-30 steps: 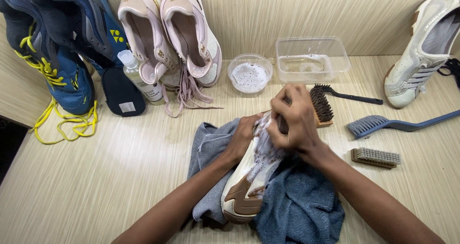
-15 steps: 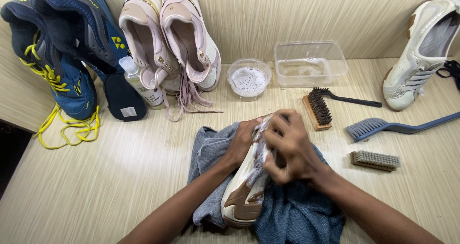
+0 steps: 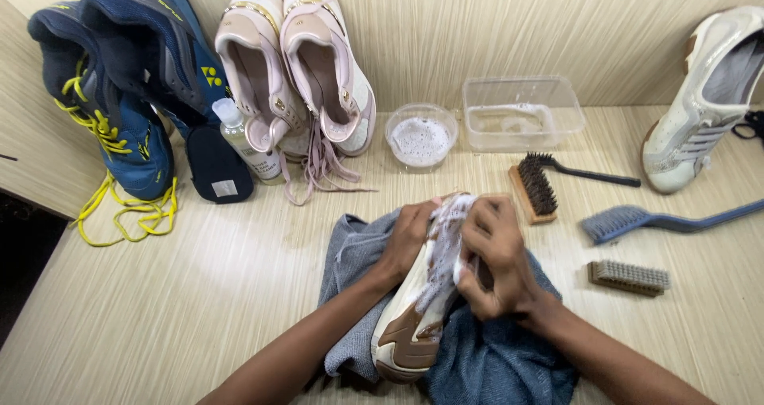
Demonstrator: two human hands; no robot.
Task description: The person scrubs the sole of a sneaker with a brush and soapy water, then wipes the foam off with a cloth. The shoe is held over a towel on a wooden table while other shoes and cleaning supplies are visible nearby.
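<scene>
Foam covered the upturned sole of the white-and-brown sneaker (image 3: 418, 294), which lay on a crumpled grey-blue towel (image 3: 493, 357) at the near middle of the pale wood-grain counter (image 3: 199, 294); the left hand (image 3: 410, 234) clasped the shoe's far end, its grip closed around the toe; the right hand (image 3: 493, 254) was clenched on something dark pressed against the lathered sole, though what it held could not be made out. Beyond the hands stood a small round clear plastic bowl (image 3: 421, 138) holding white suds, and beside it a rectangular clear plastic tub (image 3: 521, 112) with a shallow layer of cloudy water; a small clear bottle of pale liquid (image 3: 243, 141) leaned near the pink-and-white pair of sneakers (image 3: 298, 63) propped against the wall; a blue pair with yellow laces (image 3: 119, 79) stood further left. To the right lay a wooden-backed dark-bristled brush (image 3: 535, 190), a blue long-handled brush (image 3: 652, 220) and a small pale-bristled wooden brush (image 3: 629, 276); a single white sneaker (image 3: 704, 103) leaned at the far right.
</scene>
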